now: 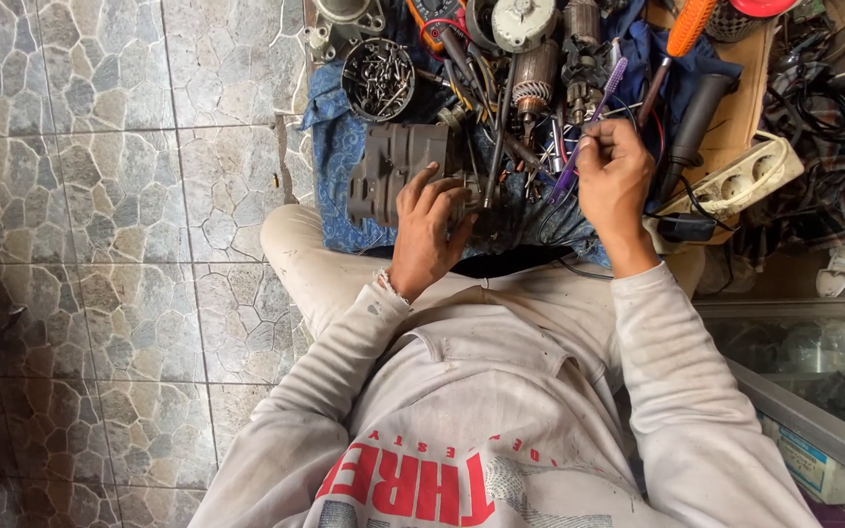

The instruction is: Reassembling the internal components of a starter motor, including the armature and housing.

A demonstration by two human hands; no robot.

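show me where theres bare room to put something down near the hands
Free: the stone-tile floor left of the blue cloth and the knee. Crowded: the cloth around the left hand on the grey housing and right hand, packed with tools and motor parts.

Left hand (429,230) on grey housing (393,174); right hand (614,181) pinching purple toothbrush (591,122).
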